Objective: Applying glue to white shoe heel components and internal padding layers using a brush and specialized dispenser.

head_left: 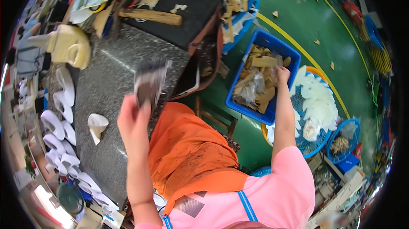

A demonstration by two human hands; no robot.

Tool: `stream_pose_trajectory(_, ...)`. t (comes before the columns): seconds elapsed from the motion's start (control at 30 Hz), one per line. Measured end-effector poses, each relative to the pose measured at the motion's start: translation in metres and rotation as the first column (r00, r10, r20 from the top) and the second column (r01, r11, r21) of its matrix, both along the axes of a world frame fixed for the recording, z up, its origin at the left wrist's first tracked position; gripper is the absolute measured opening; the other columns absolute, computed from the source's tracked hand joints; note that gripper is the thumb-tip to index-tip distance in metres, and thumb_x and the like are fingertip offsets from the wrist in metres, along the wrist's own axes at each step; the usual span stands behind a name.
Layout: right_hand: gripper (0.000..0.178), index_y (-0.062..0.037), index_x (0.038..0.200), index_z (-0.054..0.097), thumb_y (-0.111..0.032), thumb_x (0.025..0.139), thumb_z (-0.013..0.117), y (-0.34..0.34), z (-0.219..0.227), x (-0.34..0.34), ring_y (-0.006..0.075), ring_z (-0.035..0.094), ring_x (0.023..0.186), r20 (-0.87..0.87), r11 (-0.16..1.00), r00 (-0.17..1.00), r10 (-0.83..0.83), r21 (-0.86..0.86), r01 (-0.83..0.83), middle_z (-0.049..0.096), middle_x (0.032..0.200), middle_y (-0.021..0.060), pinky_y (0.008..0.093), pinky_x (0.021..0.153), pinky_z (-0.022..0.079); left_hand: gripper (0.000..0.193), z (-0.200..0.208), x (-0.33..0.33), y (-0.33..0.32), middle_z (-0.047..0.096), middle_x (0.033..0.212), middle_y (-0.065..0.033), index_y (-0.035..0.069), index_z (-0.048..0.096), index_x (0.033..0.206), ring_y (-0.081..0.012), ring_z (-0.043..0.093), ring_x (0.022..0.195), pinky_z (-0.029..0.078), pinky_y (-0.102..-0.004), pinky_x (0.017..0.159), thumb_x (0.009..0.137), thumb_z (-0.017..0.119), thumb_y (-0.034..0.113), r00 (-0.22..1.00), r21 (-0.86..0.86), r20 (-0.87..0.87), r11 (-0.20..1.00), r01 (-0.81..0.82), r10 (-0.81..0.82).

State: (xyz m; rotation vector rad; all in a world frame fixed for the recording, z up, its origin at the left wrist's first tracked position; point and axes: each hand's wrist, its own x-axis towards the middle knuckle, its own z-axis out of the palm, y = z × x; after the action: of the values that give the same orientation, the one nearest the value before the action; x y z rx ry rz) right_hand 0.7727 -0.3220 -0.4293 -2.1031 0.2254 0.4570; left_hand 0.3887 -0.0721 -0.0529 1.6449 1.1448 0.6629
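Note:
My left hand (133,120) is raised over the grey speckled worktop (106,84) and grips a dark flat rectangular piece (150,85), which is blurred. My right hand (282,75) reaches far out to the right, down into a blue plastic crate (272,44) on the floor. The crate holds tan wooden blocks and scraps (260,78); the fingers rest among them at its right side, and I cannot tell if they hold one. An orange apron (187,152) covers my lap.
White shoe insoles (59,127) lie in a row along the worktop's left edge, with a cream shoe last (70,46) behind. A folded white paper piece (97,126) sits on the worktop. A blue basket of white cut pieces (317,101) stands on the green floor (298,20).

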Motion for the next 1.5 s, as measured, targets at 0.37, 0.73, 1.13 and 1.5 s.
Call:
stream_pose_trajectory(0.37,0.021,-0.0041,0.094,0.067,-0.012,0.076,0.062,-0.024,0.121,-0.014,0.011,0.059,0.071,0.24,0.896,0.868,0.435,-0.207,-0.393,0.066,0.078,0.0053,0.0254,0.065,0.045,0.024,-0.015,0.027,0.067,0.063,0.08,-0.0048,-0.005,0.061,0.1,-0.0076,0.055,0.07,0.043,-0.0212,0.064,0.08,0.062,0.009,0.972,0.076,-0.213,0.99,0.117,-0.098)
stream_pose_trajectory(0.73,0.057,-0.0041,0.131,0.039,-0.002,0.076,0.056,0.04,0.063,-0.05,0.0097,0.051,0.065,-0.383,0.804,0.767,0.515,0.526,-0.277,0.053,0.075,0.0014,0.0234,0.058,0.042,0.027,-0.014,0.006,0.038,0.054,0.094,-0.0061,0.004,0.06,0.109,-0.0198,0.054,0.079,0.043,-0.0287,0.071,0.082,0.06,0.01,0.905,0.492,-0.413,0.862,0.124,0.106)
stream_pose_trajectory(1.13,0.02,0.0004,0.082,0.063,-0.011,0.077,0.048,0.028,0.091,-0.065,0.0361,0.061,0.089,-0.311,0.222,0.537,0.785,-0.668,-0.711,0.063,0.092,0.0223,0.0443,0.074,0.049,0.019,0.004,-0.031,-0.038,0.055,0.094,-0.0104,0.0,0.062,0.095,-0.0225,0.054,0.086,0.043,-0.0301,0.075,0.078,0.055,-0.005,0.872,0.562,-0.475,0.72,0.406,-0.12)
stream_pose_trajectory(1.5,0.019,-0.0044,0.08,0.067,-0.017,0.066,0.065,0.008,0.005,-0.045,0.0288,0.06,0.084,0.085,0.675,0.67,0.738,-0.086,-0.733,0.061,0.091,0.0171,0.0354,0.073,0.047,0.02,-0.036,0.001,-0.077,0.056,0.088,-0.0101,0.001,0.062,0.091,-0.0224,0.054,0.076,0.044,-0.0286,0.065,0.073,0.058,-0.008,0.825,0.344,-0.296,0.751,0.563,-0.482)
